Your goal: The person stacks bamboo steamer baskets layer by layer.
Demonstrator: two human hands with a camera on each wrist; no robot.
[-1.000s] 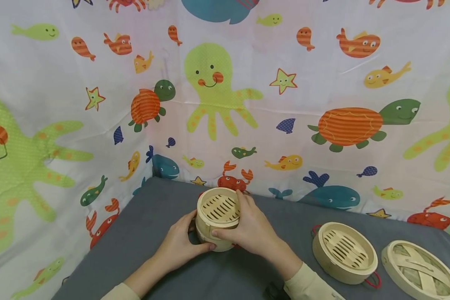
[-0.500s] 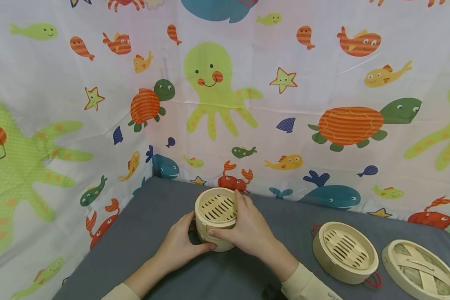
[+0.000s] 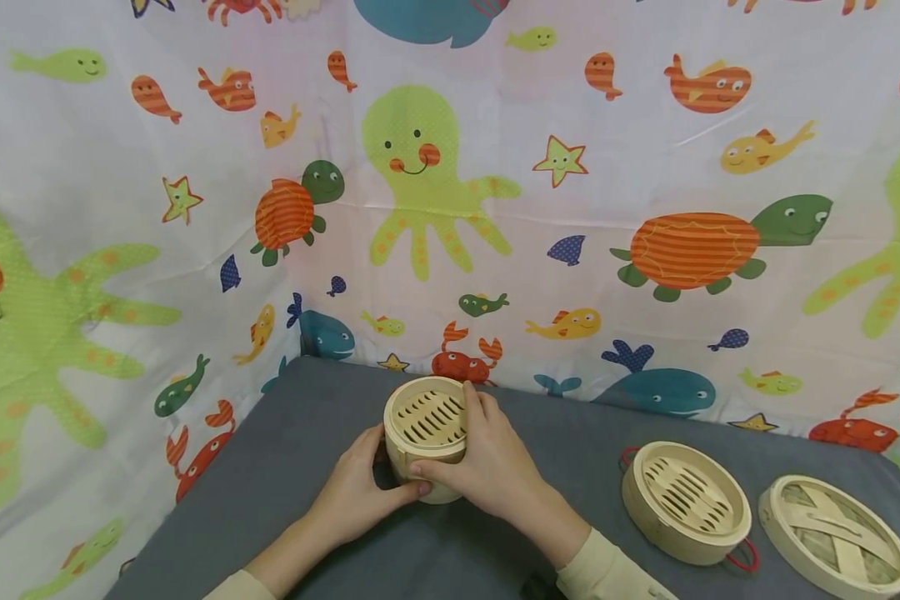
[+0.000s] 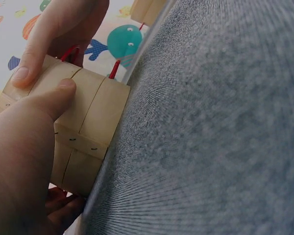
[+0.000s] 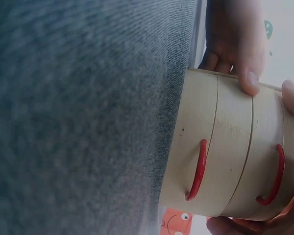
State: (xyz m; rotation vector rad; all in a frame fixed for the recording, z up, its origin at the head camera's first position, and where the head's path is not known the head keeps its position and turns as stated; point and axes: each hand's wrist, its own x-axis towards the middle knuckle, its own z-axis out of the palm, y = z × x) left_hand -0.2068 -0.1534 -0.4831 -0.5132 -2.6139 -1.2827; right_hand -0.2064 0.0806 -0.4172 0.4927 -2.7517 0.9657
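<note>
Toward twelve o'clock on the grey surface (image 3: 285,467), we see the stacked bamboo steamer tiers (image 3: 423,435) standing upright, left hand (image 3: 356,492) and right hand (image 3: 487,462) with fingers curled round their walls, thumbs meeting in front.

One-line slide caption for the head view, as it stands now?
Both hands, left hand and right hand, grip a two-tier bamboo steamer stack on the grey table; spare tier and lid lie rightward.
</note>
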